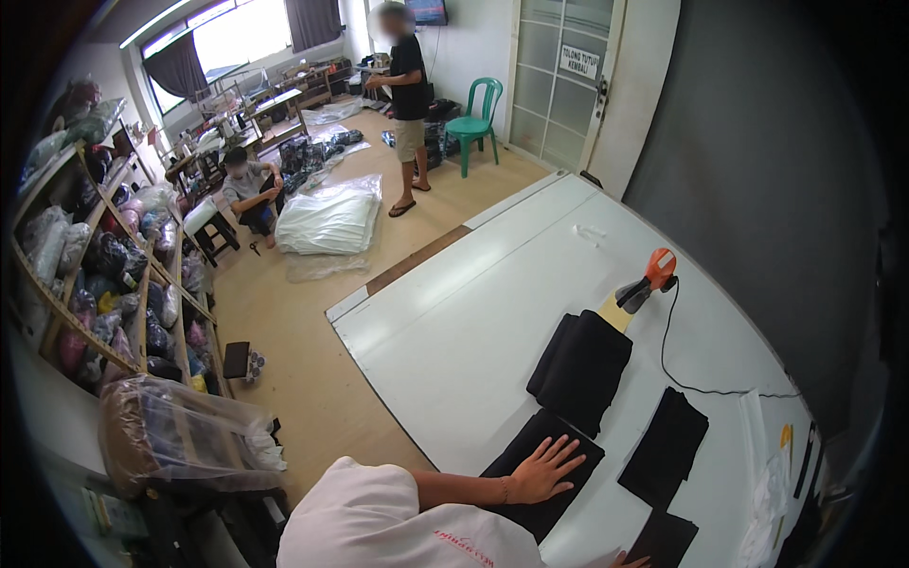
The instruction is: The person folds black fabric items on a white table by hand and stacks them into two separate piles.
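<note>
Left hand (546,473) flat on black cloth (526,441), on the tabletop's (426,331) near part.
Its fingers (570,466) are spread and grip nothing, likely to keep the cloth smooth; the right hand (631,562), cut off by the lower edge, is at a black piece (670,540), its grip impossible to tell. A folded stack (587,369) lies just beyond the cloth, perhaps to be within reach. On the shelf (62,305), clear bags (47,241) hold coloured bundles; clear plastic encloses a white bundle (327,216).
</note>
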Tool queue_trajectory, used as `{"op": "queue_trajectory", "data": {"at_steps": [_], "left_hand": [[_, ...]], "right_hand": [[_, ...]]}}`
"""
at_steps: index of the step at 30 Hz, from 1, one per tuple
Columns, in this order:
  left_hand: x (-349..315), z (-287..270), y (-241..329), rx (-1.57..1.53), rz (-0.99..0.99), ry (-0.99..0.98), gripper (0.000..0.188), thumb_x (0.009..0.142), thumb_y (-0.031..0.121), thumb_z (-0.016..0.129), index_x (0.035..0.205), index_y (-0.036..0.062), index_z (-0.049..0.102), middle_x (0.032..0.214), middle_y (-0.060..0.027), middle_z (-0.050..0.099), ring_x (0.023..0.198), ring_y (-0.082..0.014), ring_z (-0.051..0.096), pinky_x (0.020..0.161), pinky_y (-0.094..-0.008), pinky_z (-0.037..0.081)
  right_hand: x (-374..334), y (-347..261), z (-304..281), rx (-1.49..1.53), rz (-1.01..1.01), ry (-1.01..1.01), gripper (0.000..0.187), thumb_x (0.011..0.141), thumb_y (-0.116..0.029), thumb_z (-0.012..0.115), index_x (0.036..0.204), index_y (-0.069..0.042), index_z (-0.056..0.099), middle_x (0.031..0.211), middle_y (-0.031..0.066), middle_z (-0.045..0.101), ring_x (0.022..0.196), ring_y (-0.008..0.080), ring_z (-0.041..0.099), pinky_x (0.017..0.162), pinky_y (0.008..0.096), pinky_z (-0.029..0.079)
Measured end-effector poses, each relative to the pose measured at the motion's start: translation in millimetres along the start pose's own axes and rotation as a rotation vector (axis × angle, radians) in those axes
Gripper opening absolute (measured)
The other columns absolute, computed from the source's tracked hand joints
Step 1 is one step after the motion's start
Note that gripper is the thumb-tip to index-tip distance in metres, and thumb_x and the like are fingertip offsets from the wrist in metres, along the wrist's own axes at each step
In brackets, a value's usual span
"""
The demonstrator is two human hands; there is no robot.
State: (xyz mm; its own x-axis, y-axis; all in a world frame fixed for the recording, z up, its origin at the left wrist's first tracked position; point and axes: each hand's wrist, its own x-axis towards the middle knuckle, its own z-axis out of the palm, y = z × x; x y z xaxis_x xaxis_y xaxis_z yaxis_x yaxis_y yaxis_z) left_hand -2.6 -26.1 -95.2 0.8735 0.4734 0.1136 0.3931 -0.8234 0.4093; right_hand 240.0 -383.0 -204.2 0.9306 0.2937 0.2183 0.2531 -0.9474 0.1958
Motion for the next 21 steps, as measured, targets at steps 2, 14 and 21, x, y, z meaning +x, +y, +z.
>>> {"op": "queue_trajectory", "data": {"at_steps": [2, 14, 21], "left_hand": [[-10, 1, -4, 0.014, 0.018, -0.042, 0.065, 0.102, 0.052, 0.038, 0.156, 0.0167, 0.026, 0.163, -0.0159, 0.016, 0.151, -0.0352, 0.012, 0.122, -0.0540, 0.010], [-24, -4, 7, 0.005, 0.042, -0.150, 0.064, 0.103, 0.053, 0.033, 0.156, 0.0172, 0.024, 0.163, -0.0165, 0.014, 0.152, -0.0354, 0.008, 0.122, -0.0531, 0.008], [-31, -6, 6, 0.024, 0.082, -0.192, 0.064, 0.104, 0.053, 0.030, 0.157, 0.0179, 0.021, 0.164, -0.0152, 0.012, 0.152, -0.0359, 0.007, 0.123, -0.0530, 0.007]], "right_hand": [[-1, -3, -1, -0.010, -0.006, -0.003, 0.087, 0.092, -0.072, 0.041, 0.150, -0.007, 0.040, 0.145, 0.0249, 0.047, 0.126, 0.0450, 0.051, 0.095, 0.0603, 0.046], [-5, 0, 30, -0.126, -0.039, 0.125, 0.090, 0.091, -0.077, 0.036, 0.148, -0.008, 0.044, 0.142, 0.0218, 0.053, 0.121, 0.0422, 0.057, 0.098, 0.0575, 0.045], [-1, -16, -21, 0.093, 0.084, -0.302, 0.095, 0.091, -0.077, 0.033, 0.157, -0.010, 0.021, 0.157, 0.0234, 0.030, 0.143, 0.0439, 0.031, 0.111, 0.0592, 0.030]]}}
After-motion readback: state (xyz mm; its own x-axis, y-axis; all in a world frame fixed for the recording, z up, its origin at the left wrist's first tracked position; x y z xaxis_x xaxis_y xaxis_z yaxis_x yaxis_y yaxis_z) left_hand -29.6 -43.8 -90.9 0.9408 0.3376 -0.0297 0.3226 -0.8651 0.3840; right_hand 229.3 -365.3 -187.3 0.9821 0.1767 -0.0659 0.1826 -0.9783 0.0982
